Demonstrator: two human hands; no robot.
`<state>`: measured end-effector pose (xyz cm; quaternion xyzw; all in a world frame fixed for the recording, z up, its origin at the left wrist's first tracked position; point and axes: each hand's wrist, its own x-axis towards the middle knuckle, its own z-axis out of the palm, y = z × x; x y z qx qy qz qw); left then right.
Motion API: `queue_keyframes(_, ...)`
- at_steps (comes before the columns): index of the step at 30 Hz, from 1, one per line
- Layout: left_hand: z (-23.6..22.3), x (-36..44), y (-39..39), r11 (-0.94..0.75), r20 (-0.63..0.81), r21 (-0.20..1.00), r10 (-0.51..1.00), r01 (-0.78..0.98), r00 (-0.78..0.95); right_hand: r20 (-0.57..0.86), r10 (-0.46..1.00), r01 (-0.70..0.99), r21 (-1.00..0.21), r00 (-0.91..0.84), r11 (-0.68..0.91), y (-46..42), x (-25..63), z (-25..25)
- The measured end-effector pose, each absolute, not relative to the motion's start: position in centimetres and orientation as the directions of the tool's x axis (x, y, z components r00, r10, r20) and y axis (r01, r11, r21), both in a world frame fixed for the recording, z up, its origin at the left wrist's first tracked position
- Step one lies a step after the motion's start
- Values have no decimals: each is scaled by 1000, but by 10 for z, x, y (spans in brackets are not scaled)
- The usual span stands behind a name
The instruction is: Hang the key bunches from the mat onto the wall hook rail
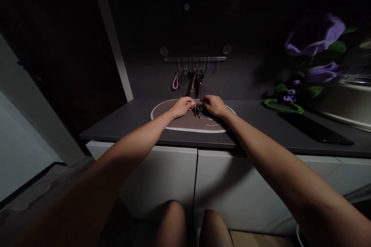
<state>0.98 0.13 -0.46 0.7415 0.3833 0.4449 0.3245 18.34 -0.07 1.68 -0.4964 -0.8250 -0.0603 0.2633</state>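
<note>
A person's bare left hand (182, 106) and right hand (215, 105) join slim wrists and smooth, uncovered forearms (262, 144) that broaden away from the fingers, while two rounded, bare knees (175, 214) show below, partly in shadow.

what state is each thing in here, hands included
Metal key bunch, not hung up
Left hand, fingers closed at the bunch
Right hand, fingers curled beside it, grip unclear
Oval mat, lying flat
Clear hook rail, mounted, partly filled
Pink loop, hanging
White cabinet doors, shut
Black slab, lying flat
Upper purple flower, open
</note>
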Motion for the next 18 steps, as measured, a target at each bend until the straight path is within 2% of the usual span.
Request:
queue_keyframes(3, -5, 10, 3, -422, 371, 894, 886, 150, 279, 496, 784, 844, -171, -372, 509, 0, 183, 17)
queue_keyframes(7, -6, 9, 4, -359, 339, 932, 911, 48, 233, 517, 769, 823, -194, -376, 534, 2, 184, 15)
queue_keyframes(18, -2, 7, 4, -237, 271, 944, 953, -229, 133, 516, 748, 767, -243, -417, 594, 1, 182, 14)
